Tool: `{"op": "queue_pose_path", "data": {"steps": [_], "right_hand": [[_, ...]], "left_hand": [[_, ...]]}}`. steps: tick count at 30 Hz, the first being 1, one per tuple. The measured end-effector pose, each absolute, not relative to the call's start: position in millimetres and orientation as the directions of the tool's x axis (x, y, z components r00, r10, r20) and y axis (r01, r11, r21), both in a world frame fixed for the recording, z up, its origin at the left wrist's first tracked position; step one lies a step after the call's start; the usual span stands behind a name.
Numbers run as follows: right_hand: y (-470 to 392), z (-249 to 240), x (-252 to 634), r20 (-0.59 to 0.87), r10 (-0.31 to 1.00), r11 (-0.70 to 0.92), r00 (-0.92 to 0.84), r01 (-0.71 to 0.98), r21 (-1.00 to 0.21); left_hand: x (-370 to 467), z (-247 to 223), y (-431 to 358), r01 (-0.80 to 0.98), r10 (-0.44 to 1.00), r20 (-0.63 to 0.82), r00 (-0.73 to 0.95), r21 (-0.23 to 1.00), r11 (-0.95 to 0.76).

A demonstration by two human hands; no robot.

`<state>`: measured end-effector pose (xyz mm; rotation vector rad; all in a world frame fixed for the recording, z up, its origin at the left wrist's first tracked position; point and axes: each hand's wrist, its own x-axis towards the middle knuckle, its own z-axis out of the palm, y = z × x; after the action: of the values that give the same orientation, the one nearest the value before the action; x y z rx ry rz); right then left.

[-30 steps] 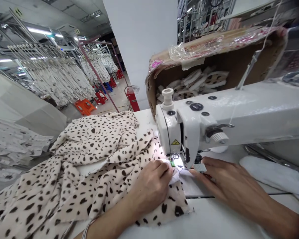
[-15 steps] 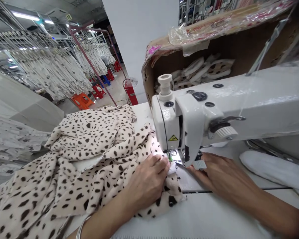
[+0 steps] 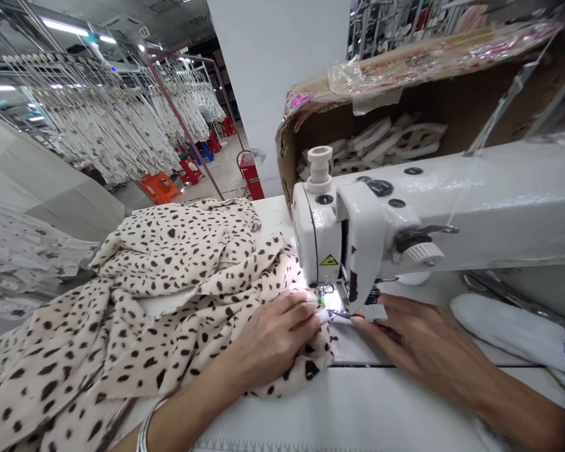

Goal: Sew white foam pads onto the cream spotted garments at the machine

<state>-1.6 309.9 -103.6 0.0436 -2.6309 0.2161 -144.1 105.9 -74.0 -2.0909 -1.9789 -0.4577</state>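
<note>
Cream fabric with dark spots (image 3: 169,320) lies in folds left of a white sewing machine (image 3: 320,232) and reaches up to its needle area. My left hand (image 3: 277,339) is closed on the edge of this fabric, just left of the lit presser foot (image 3: 328,292). Right of the needle, my right hand (image 3: 424,333) is closed round a slim dark pointed tool (image 3: 341,314). Its tip points left at the fabric edge by my left fingers. Most of the tool is hidden by the hand and the machine, so its exact kind does not show.
Behind the machine stands a cardboard box (image 3: 287,150) holding padded spotted pieces (image 3: 376,138). A white cloth-covered pad (image 3: 508,326) lies at the right. A ruler scale (image 3: 263,446) runs along the front edge. Garments on hangers (image 3: 98,119) and red stools (image 3: 191,171) are beyond.
The spotted fabric's corner by my left hand has shifted left and turned under. The dark tool's tip now shows more plainly, reaching left to the fabric. The whole view has shifted slightly.
</note>
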Motion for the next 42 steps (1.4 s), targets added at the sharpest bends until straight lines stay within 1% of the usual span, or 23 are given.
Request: {"op": "queue_pose_path", "data": {"steps": [2, 4, 7, 11, 18, 23, 26, 29, 35, 39, 42], "right_hand": [[308.4, -104.4, -0.5, 0.486, 0.004, 0.98, -0.874, -0.094, -0.176], [307.7, -106.1, -0.9, 0.493, -0.004, 0.987, -0.87, -0.082, -0.136], [308.0, -108.7, -2.5, 0.484, 0.001, 0.997, -0.875, -0.04, -0.073], [309.0, -110.0, -6.0, 0.507, -0.005, 0.999, -0.862, -0.032, -0.043], [312.4, -108.9, -14.2, 0.544, -0.016, 1.0, -0.839, -0.023, -0.007], [306.1, -103.8, -4.1, 0.531, -0.029, 0.997, -0.847, -0.063, -0.046], [301.0, -102.4, 2.4, 0.542, -0.076, 0.989, -0.837, -0.134, -0.069], [298.9, -104.3, 3.8, 0.536, -0.123, 0.982, -0.835, -0.182, -0.058], [301.5, -108.5, 0.2, 0.529, -0.103, 0.986, -0.842, -0.155, -0.056], [301.9, -107.8, -1.6, 0.55, -0.095, 0.986, -0.83, -0.154, -0.061], [300.3, -107.5, -1.8, 0.538, -0.085, 0.987, -0.839, -0.144, -0.068]], "left_hand": [[-143.5, -74.2, 105.5, 0.991, 0.927, 0.373, 0.046, 0.103, -0.091], [-142.8, -75.2, 106.3, 0.985, 0.929, 0.369, 0.037, 0.142, -0.096], [-141.9, -77.4, 108.6, 0.983, 0.927, 0.374, 0.019, 0.161, -0.085], [-142.4, -77.0, 112.5, 0.985, 0.928, 0.373, 0.009, 0.158, -0.073], [-148.6, -73.8, 118.9, 0.991, 0.951, 0.307, -0.025, 0.134, -0.017], [-151.7, -75.0, 119.3, 0.992, 0.951, 0.307, -0.028, 0.129, -0.012], [-153.5, -75.2, 119.9, 0.994, 0.94, 0.342, 0.002, 0.104, -0.04], [-156.4, -75.9, 120.8, 0.993, 0.928, 0.373, 0.007, 0.103, -0.048], [-160.7, -78.1, 122.8, 0.995, 0.933, 0.359, -0.011, 0.094, -0.024], [-159.1, -77.8, 123.4, 0.987, 0.935, 0.345, -0.087, 0.156, 0.034], [-159.0, -77.4, 123.6, 0.985, 0.929, 0.363, -0.074, 0.173, 0.011]]}}
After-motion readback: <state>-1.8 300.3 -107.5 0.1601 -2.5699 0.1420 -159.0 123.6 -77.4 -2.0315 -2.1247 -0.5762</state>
